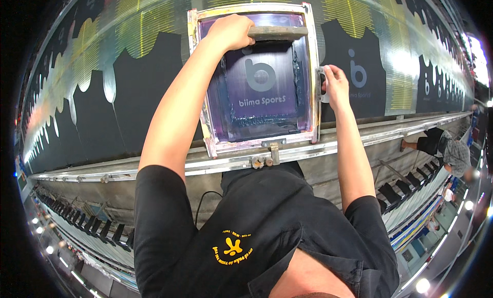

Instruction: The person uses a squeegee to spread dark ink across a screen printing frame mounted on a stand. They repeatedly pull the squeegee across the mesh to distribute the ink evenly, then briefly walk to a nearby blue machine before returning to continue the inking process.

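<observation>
A screen-printing frame (314, 118) lies flat in front of me, its purple mesh (226, 118) showing a pale logo with lettering and dark ink around it. Near the frame's far end, my left hand (231, 31) is closed round the left end of a squeegee (280, 33). The squeegee lies crosswise over the mesh, its right end close to the frame's right rail. At that rail's outer side my right hand (336, 85) has its fingers curled on a small metal handle (322, 83); part of the grip is hidden.
A long table holds black fabric pieces (146, 92) on the left and a printed black piece (354, 67) on the right. A metal rail (215, 167) with a clamp (265, 161) runs along the near edge. Another person (454, 151) bends over at the far right.
</observation>
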Demonstrator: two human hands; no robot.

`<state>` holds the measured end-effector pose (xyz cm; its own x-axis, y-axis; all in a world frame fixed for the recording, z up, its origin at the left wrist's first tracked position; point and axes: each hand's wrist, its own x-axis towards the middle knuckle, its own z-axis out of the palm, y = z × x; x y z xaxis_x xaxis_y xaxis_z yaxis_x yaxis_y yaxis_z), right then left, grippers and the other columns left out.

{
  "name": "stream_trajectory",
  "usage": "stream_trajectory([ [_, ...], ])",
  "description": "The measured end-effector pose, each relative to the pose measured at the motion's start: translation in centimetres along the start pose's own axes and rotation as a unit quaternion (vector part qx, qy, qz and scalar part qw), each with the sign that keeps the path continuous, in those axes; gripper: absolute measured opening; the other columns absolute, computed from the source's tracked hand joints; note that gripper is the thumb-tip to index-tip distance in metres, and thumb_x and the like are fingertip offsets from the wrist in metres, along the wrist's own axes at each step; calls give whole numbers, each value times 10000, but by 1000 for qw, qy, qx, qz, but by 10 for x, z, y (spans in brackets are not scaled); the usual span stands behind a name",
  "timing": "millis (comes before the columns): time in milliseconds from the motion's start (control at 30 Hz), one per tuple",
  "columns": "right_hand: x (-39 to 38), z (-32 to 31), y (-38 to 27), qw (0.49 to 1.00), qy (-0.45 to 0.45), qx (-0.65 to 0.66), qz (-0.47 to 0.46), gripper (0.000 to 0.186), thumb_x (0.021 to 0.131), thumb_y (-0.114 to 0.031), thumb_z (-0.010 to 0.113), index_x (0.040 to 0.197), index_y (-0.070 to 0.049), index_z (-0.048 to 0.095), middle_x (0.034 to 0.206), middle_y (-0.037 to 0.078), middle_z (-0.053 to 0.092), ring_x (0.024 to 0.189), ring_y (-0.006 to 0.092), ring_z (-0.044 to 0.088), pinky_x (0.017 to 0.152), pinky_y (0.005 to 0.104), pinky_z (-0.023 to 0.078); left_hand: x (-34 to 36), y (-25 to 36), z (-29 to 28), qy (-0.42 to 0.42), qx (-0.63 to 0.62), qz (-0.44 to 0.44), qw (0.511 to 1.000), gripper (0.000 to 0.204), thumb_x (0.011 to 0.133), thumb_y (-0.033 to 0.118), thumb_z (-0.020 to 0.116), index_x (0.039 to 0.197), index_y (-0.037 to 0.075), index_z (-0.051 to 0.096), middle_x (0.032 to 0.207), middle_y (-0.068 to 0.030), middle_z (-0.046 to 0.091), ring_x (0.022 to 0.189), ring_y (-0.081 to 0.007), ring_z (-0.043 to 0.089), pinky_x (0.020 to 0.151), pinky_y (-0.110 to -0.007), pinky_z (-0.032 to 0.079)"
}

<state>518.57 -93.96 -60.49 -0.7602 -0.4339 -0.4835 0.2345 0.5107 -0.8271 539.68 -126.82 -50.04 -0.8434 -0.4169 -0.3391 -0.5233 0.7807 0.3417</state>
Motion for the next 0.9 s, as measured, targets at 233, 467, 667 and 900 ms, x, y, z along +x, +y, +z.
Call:
stream_trajectory([
  [233, -19, 5, -46, 997, -45, 42, 46, 462, 1063, -351, 780, 1391, -37, 692, 747, -56, 532, 567, 39, 446, 490, 233, 342, -45, 1, 42, 102, -62, -1, 993, 449, 858, 108, 755, 1291, 214, 803, 1230, -109, 774, 1195, -370, 730, 997, -512, 603],
  [467, -24, 0, -56, 995, -66, 78, 2, 417, 1054, -331, 788, 1333, -34, 704, 752, -58, 540, 572, 35, 424, 499, 238, 311, -229, 92, 150, 176, -44, 59, 982, 749, 696, 13, 789, 1429, 152, 719, 1290, -92, 689, 1232, -344, 664, 1037, -483, 567],
  [667, -31, 12, -62, 993, -10, 72, -90, 374, 1057, -284, 765, 1315, -14, 773, 1005, 9, 738, 841, 94, 627, 735, 279, 491, -275, 107, 176, 187, -88, 41, 978, 781, 708, 23, 827, 1464, 159, 687, 1378, -91, 677, 1307, -337, 632, 1102, -477, 529],
  [900, -62, 106, -41, 979, 54, 126, -151, 359, 1065, -287, 782, 1281, 0, 769, 1196, 61, 775, 1086, 133, 683, 974, 309, 541, -316, 47, 141, 177, -103, -5, 979, 689, 729, 8, 788, 1405, 119, 721, 1411, -79, 700, 1330, -328, 648, 1116, -465, 537],
])
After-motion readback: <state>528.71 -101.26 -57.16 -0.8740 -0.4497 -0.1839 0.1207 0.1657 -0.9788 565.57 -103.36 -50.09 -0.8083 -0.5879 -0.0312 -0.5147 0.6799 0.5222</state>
